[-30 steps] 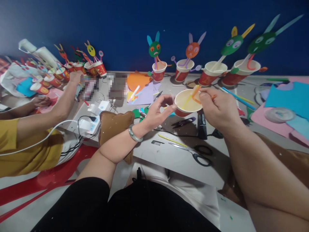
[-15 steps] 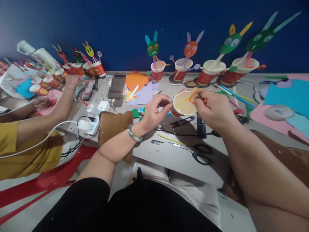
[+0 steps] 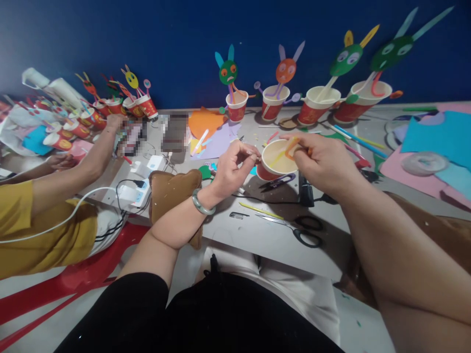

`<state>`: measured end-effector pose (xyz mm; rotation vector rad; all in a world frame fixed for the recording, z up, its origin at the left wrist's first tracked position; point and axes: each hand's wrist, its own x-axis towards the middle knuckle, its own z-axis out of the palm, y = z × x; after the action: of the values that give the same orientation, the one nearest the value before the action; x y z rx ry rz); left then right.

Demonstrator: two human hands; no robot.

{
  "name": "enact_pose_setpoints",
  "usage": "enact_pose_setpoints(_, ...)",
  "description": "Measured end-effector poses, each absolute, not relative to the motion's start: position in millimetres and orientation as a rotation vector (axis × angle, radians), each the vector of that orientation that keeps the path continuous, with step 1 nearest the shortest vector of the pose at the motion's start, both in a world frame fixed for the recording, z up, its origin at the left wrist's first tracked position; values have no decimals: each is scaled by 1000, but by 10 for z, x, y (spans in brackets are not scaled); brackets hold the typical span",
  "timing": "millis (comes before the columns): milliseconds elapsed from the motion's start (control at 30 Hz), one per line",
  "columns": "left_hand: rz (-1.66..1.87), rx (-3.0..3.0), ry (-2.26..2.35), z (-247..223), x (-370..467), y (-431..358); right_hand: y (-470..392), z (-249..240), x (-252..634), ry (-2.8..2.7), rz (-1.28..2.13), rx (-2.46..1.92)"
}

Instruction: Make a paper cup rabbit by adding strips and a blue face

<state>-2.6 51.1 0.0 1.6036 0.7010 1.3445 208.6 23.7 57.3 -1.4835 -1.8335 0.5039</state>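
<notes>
A red paper cup (image 3: 268, 172) with a pale inside stands tilted between my hands, a yellow strip (image 3: 278, 159) lying within it. At its left rim, my left hand (image 3: 235, 166) has thumb and fingertips pinched together; whatever is between them is too small to make out. My right hand (image 3: 324, 158) closes on an orange strip (image 3: 292, 148) bent into a loop at the right rim. Just below the cup lie purple-handled thread snips (image 3: 278, 182). Closer to me are black-handled scissors (image 3: 309, 230), a yellow strip and a small blade piece (image 3: 239, 215).
Several red cups with paper-faced figures (image 3: 237, 105) line the blue wall. A black glue gun (image 3: 305, 191) with a cord lies near my right hand. Left are a brown cushion (image 3: 172, 196), a power strip (image 3: 142, 193) and another person's arm (image 3: 88, 166). Coloured paper (image 3: 427, 137) lies right.
My left thumb and fingertips have come closer together at the cup's rim. My right hand keeps hold of the orange strip. The whole view has shifted slightly.
</notes>
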Motion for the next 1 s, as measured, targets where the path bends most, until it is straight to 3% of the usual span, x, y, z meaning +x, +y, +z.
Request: enact_pose_setpoints(1000, 1148, 1548, 405, 149, -168, 664, 257, 781, 2151, -1775, 939, -1450)
